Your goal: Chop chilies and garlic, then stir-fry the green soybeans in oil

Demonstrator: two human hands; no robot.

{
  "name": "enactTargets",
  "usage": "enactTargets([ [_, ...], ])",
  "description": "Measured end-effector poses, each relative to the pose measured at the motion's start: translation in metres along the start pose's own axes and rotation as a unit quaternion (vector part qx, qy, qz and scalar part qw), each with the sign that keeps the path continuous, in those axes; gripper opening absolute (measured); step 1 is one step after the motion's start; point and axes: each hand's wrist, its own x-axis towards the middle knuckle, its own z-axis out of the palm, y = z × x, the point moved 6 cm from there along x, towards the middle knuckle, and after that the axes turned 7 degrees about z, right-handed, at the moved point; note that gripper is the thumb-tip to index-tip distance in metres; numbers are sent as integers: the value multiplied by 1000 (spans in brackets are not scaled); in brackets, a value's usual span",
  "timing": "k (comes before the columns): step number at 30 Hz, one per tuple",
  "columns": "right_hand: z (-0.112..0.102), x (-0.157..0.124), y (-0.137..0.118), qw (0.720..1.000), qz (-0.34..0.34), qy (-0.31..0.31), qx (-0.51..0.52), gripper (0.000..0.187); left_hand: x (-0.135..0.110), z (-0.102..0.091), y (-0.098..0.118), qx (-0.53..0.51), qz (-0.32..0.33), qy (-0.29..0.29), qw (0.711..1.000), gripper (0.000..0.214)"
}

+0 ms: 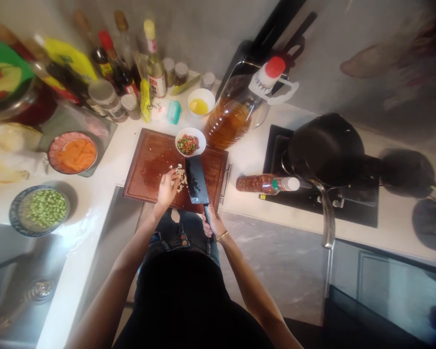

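Your right hand (213, 223) grips the cleaver (196, 180), blade pointing away from you, right of the chopped pieces (182, 177) on the cutting board (145, 157). Your left hand (168, 188), nearer them, curls; pinch indeterminable.

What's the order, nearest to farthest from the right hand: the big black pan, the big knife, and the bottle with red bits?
In the head view, from the right hand:
1. Big knife: gripped in that hand.
2. Bottle with red bits: to the right, by the stove.
3. Big black pan: farther right, at the stove.
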Motion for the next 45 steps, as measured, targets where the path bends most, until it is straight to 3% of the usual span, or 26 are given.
enactTargets([
  [3,-9,-9,-6,978,-92,126,-141,65,4,-21,-6,-20,-55,29,998,35],
  [5,-13,-19,-16,923,-145,216,-283,57,4,-49,-1,-29,-72,88,993,40],
  [7,-11,-25,-25,862,-162,263,-401,47,4,-78,11,-31,-58,134,989,44],
  [8,-8,-26,-30,839,-164,275,-440,46,4,-88,18,-33,-44,129,990,46],
  [9,-5,-26,-34,822,-169,281,-466,46,5,-92,26,-34,-27,99,994,49],
  [11,3,-22,-42,801,-184,287,-492,48,5,-84,39,-33,14,-15,999,50],
  [13,12,-16,-49,792,-197,289,-501,51,3,-59,46,-29,66,-146,987,42],
  [15,21,-11,-52,788,-206,289,-503,53,3,-33,44,-28,119,-233,965,32],
  [17,28,-10,-52,787,-213,288,-503,53,11,-14,35,-31,150,-273,950,31],
  [20,30,-14,-47,785,-217,291,-501,52,35,-1,18,-31,162,-294,941,38],
  [23,27,-21,-36,787,-206,301,-497,51,59,1,8,-21,166,-305,938,42],
  [26,23,-25,-23,790,-192,311,-492,49,73,-9,9,-21,169,-274,946,39],
  [29,21,-28,-16,789,-179,325,-490,49,68,-19,14,-47,145,-266,952,46],
  [34,18,-31,-11,796,-180,338,-468,48,41,-13,20,-46,173,-366,913,43],
  [36,15,-33,-2,806,-189,343,-445,47,47,-18,16,-29,178,-328,927,35],
  [39,12,-34,24,842,-222,340,-356,50,69,-40,-6,-19,116,-203,972,40],
  [42,15,-25,55,912,-250,289,-150,56,79,-67,-37,-27,34,-74,996,50],
  [45,28,-1,81,954,-196,189,123,62,75,-75,-62,-19,-7,-21,1000,50],
])
